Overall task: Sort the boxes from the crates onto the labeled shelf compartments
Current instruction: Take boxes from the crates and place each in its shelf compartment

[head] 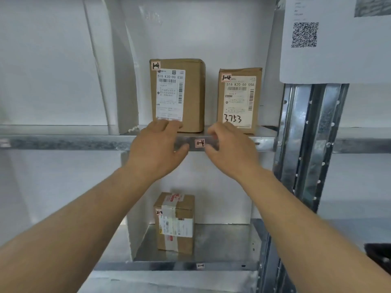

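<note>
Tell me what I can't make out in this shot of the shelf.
Head view only:
1. Bottom of the left box and right box: covered by the left hand and right hand; fingertip contact unclear.
2. Lower shelf tag: too blurred to read.
3. QR-code sheet: cut off by top and right edges.
4. Dark object: cut off by the right edge.

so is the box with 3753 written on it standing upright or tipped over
Upright: the 3753 box stands on its end on the 1-4 shelf, its label text reading level.
</note>
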`<action>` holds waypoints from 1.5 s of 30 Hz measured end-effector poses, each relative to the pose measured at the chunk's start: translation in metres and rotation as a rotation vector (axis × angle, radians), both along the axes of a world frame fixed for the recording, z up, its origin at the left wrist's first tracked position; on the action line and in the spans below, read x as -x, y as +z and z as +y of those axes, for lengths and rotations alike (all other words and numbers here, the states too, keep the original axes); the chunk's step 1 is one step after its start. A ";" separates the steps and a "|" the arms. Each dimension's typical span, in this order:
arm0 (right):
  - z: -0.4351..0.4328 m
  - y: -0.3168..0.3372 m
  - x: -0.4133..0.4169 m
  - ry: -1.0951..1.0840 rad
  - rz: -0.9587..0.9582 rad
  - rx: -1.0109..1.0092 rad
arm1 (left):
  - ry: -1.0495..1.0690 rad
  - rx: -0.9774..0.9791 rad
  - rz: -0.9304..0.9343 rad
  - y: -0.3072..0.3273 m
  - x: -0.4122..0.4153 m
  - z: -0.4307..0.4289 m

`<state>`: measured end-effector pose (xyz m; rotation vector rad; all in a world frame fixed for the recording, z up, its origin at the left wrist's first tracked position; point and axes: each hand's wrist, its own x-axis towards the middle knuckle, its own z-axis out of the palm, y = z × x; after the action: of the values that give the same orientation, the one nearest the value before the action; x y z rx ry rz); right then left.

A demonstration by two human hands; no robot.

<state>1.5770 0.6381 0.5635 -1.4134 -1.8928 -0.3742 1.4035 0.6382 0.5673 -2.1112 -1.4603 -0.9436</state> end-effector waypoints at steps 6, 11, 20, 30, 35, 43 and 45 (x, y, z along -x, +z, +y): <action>0.002 -0.068 0.090 0.209 -0.163 0.221 | 0.280 0.198 -0.021 -0.075 0.090 -0.038; -0.006 -0.108 0.161 0.327 -0.293 0.341 | 0.455 0.348 -0.020 -0.125 0.167 -0.074; -0.042 -0.139 0.305 0.469 -0.449 0.397 | 0.687 0.485 -0.065 -0.177 0.306 -0.144; -0.115 -0.160 0.509 0.618 -0.551 0.413 | 0.837 0.528 -0.128 -0.189 0.488 -0.242; -0.166 -0.169 0.616 0.746 -0.584 0.382 | 0.933 0.521 -0.158 -0.193 0.576 -0.308; -0.228 -0.173 0.737 0.929 -0.662 0.323 | 1.140 0.520 -0.198 -0.204 0.666 -0.391; -0.236 -0.175 0.759 0.962 -0.667 0.303 | 1.179 0.513 -0.202 -0.208 0.683 -0.402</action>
<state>0.8176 0.4019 0.3880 -0.3808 -3.0006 -0.0659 0.7206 0.2359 0.3595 -0.9688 -2.7254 -0.3052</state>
